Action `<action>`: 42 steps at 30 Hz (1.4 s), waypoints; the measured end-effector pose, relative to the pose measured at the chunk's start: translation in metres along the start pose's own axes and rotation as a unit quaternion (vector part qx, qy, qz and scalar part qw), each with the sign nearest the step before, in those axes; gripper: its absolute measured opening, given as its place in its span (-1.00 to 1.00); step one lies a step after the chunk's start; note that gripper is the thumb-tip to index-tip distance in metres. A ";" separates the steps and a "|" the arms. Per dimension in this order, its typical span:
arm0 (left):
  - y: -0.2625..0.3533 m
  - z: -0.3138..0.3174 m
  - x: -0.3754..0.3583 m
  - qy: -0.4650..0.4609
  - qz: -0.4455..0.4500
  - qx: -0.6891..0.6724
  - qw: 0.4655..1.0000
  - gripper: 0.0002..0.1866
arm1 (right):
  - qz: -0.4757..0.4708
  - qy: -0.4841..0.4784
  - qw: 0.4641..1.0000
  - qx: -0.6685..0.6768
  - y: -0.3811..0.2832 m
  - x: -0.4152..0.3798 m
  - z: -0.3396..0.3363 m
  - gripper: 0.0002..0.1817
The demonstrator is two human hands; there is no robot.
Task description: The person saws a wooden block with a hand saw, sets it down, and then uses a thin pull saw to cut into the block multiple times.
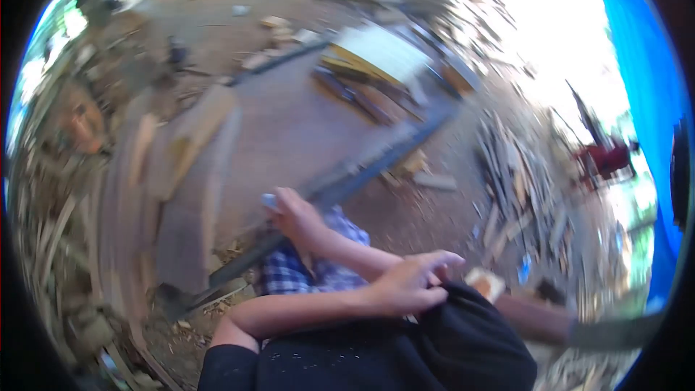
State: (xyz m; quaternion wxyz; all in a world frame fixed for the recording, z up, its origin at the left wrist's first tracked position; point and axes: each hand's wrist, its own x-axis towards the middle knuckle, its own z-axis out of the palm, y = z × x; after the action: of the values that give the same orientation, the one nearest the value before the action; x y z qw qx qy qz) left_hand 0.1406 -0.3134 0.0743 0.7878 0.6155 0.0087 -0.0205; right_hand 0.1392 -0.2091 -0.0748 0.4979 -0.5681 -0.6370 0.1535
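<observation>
My left arm reaches across my black shirt (pixel 347 355). My left hand (pixel 413 286) lies over my right forearm by the elbow, next to the dark cloth, with index finger and thumb apart and nothing visible between them. My right hand (pixel 295 216) is over the near edge of a low brown-topped table (pixel 282 130) with a dark metal frame. Its fingers are closed around a small pale blue thing (pixel 269 200), too blurred to name. Blue-and-white checked cloth (pixel 286 268) covers my legs below it.
On the table's far part lie a pale board with a yellow edge (pixel 380 51) and a dark long tool (pixel 355 98). Curved planks (pixel 188 195) stack at left. Wood strips (pixel 525 181) pile at right, near a red object (pixel 608 159) and blue tarp (pixel 644 72).
</observation>
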 end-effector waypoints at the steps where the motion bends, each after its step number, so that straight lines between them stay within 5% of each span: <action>1: -0.011 0.005 0.003 0.072 0.110 0.049 0.990 -0.48 | 0.050 -0.043 0.998 -0.015 -0.003 0.002 -0.003 -0.67; 3: 0.002 0.019 -0.004 0.124 0.253 0.104 0.954 -0.49 | 0.078 -0.054 0.996 0.003 -0.012 0.001 -0.006 -0.70; 5: 0.034 0.026 -0.019 0.063 0.356 0.174 0.916 -0.65 | 0.052 -0.062 0.996 -0.027 -0.018 0.006 -0.009 -0.74; 7: 0.068 0.042 -0.048 -0.045 0.336 0.021 0.941 -0.70 | 0.033 -0.063 0.997 -0.042 -0.019 0.003 -0.005 -0.77; 10: 0.079 0.019 -0.070 0.003 0.405 0.139 0.904 -0.76 | 0.003 -0.055 0.998 -0.040 -0.016 0.003 -0.008 -0.76; 14: 0.086 -0.009 -0.121 0.144 0.346 0.050 0.926 -0.75 | -0.017 -0.027 0.999 -0.009 -0.005 0.003 -0.002 -0.72; 16: 0.086 -0.009 -0.135 0.148 0.435 0.052 0.887 -0.76 | 0.027 -0.026 0.999 -0.020 -0.002 0.000 0.002 -0.74; 24: 0.082 -0.004 -0.129 0.011 0.402 -0.090 0.911 -0.79 | 0.022 -0.020 1.000 0.008 -0.017 0.004 -0.009 -0.76; 42: 0.072 0.003 -0.113 -0.036 0.377 -0.239 0.894 -0.76 | 0.009 -0.033 0.999 0.004 -0.010 0.003 -0.008 -0.75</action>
State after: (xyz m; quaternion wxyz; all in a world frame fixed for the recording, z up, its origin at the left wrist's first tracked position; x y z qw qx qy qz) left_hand 0.0312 -0.2960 0.1491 0.8597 0.3647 -0.2472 0.2586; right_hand 0.1401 -0.2128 -0.0619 0.4770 -0.5666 -0.6475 0.1793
